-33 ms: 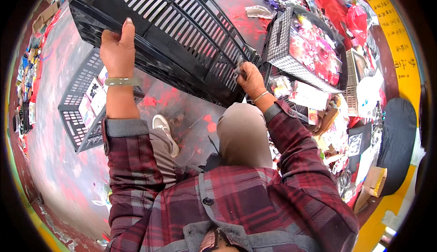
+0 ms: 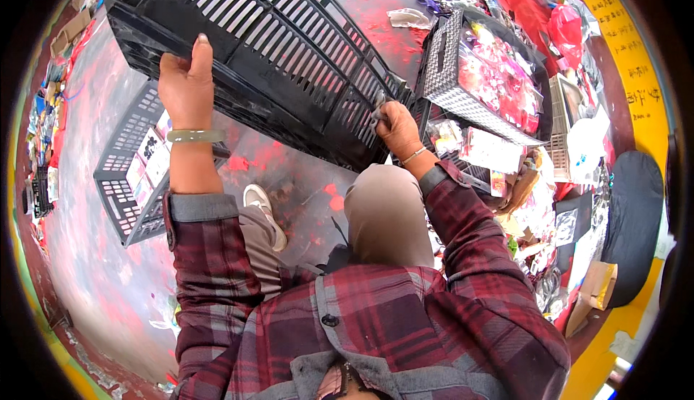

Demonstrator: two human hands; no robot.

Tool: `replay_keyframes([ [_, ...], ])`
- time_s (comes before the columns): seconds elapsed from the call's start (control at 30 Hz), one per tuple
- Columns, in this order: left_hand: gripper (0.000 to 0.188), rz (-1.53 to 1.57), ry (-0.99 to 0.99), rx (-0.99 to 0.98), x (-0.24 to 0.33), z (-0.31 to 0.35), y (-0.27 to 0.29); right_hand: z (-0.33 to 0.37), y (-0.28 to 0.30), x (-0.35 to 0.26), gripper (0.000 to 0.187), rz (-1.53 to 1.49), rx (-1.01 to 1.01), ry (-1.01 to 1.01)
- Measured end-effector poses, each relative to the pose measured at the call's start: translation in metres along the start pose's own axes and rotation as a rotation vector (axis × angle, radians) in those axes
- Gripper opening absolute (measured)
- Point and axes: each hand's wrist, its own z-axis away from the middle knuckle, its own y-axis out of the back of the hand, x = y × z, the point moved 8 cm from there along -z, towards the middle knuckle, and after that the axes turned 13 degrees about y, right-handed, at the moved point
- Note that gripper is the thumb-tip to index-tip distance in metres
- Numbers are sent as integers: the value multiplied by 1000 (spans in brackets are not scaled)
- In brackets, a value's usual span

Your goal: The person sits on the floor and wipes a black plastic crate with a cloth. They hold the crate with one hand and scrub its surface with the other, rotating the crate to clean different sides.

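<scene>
We've got the black slotted plastic crate [image 2: 238, 74] up at 11 o'clock, tilted, long side running from 10 down toward 1. Left hand [image 2: 186, 92] at 10 o'clock is clamped on its near edge, thumb pointing up along the side. Right hand [image 2: 397, 126], between 1 and 2, is closed on a crumpled grey cloth [image 2: 377, 111] at the crate's right end; can't tell how firmly it presses.

Grey slotted crate [image 2: 112, 179] at 9 o'clock, on the floor [image 2: 94, 270], flat printed packs [image 2: 148, 158] inside. Grey woven-pattern basket [image 2: 442, 67] at 2, just beside our crate's right end, red-and-white packets [image 2: 499, 82] in it; can't tell if they touch. Cream basket [image 2: 559, 129] past that, toward 3. Our shoe [image 2: 262, 208] at 8.
</scene>
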Motion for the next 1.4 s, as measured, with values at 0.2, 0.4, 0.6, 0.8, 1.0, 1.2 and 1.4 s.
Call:
replay_keyframes([
  [0.2, 49, 100, 49, -33, -10, -10, 6, 9, 20, 13, 22, -15, 143, -204],
  [0.4, 50, 73, 28, 3, -6, -7, 10, -11, 79, 106, 17, -577, 740, -543],
  [0.6, 52, -39, -20, 5, -17, -21, -3, -32, 13, 148, 33, -528, 17, -513],
  [0.8, 50, -36, -38, 40, -12, -12, 8, -46, -1, 137, 22, -388, -113, -511],
  [1.0, 45, 59, -27, -29, -8, -5, -2, -43, 5, 151, 17, -73, -83, -492],
  [1.2, 43, 90, 6, -24, 5, 6, -2, -37, 20, 125, 17, 17, 254, -617],
  [1.4, 49, -24, 44, 58, -14, -12, 13, 35, 46, 162, 9, -445, 719, -952],
])
